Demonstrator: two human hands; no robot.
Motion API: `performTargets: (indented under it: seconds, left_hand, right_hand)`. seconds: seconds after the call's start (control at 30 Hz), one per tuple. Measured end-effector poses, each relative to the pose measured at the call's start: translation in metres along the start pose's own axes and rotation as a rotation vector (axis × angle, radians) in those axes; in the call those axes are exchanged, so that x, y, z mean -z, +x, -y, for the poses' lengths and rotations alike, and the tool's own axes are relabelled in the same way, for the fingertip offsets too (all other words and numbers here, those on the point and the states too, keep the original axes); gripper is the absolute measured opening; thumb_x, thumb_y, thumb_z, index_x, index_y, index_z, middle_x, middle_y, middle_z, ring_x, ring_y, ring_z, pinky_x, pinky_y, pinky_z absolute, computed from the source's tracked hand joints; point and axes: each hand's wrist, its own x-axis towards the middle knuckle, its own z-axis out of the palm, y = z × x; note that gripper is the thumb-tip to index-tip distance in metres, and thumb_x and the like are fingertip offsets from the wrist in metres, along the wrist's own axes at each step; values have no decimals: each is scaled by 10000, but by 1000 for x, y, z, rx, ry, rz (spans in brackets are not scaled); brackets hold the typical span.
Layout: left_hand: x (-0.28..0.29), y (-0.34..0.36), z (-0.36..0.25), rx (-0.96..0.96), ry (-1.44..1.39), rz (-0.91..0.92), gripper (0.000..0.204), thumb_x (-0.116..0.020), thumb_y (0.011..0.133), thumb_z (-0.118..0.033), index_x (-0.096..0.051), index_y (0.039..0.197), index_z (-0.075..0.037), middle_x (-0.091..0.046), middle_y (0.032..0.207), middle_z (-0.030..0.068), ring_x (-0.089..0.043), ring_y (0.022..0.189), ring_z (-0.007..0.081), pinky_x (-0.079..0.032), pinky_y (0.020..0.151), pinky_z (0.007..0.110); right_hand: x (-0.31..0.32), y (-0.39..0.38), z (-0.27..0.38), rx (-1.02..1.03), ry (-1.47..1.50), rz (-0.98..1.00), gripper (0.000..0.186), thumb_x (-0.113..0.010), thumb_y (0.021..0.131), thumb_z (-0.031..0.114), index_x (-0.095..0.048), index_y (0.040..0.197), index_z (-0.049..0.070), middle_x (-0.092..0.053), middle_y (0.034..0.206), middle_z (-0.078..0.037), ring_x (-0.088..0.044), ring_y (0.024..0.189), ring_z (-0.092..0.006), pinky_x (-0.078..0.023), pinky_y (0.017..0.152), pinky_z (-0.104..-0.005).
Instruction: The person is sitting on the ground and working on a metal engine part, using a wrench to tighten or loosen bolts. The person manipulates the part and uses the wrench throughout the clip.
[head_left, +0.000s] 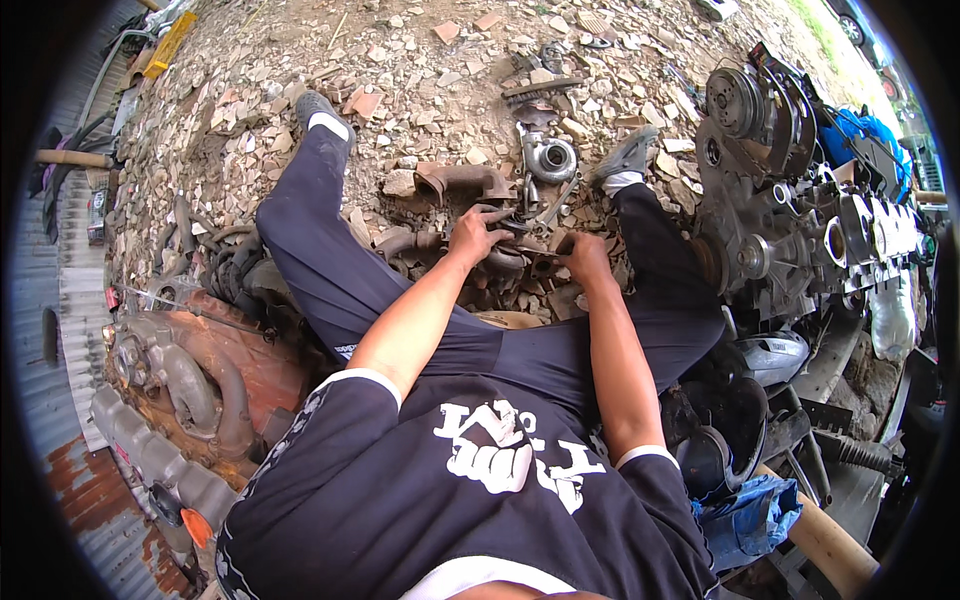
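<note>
Between my spread legs a rusty exhaust manifold (505, 262) rests low over the stony ground. My left hand (474, 236) is bent over its left part, fingers closed around a small dark piece that I cannot make out. Across from it, my right hand (584, 256) pinches the right end of a thin flat strip lying along the manifold's top. A rusty curved pipe (462, 184) lies just beyond my left hand. Farther out, a turbocharger (550, 158) with a round metal housing sits on the rubble, and a wrench-like tool (560, 203) lies between it and my right hand.
Broken tiles and stones cover the ground. A large engine (790, 230) stands at the right, above a blue plastic bag (752, 518) and a wooden pole (825, 545). At the left are another engine part (185, 375), black hoses (235, 265) and a corrugated metal sheet (75, 330).
</note>
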Motion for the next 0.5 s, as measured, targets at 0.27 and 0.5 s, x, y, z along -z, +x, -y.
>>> performTargets:
  seconds: [0.27,0.5]
  left_hand:
    - [-3,3,1,37,25,-3,536,-871,740,-299,-725,1256,-298,-659,1249,123,-635,1167,310,-506,1002,398]
    - [-5,6,8,-7,4,17,501,-865,742,-356,-742,1224,-295,-656,1270,77,-646,1148,289,-517,989,385]
  right_hand:
    - [-37,19,-20,-335,-388,309,445,-865,765,299,-744,1114,50,-721,1113,-211,-685,1064,-369,-567,879,-443]
    - [-46,22,-51,-464,449,115,179,-710,887,163,-734,928,-9,-665,749,-144,-632,657,-255,-498,635,-430]
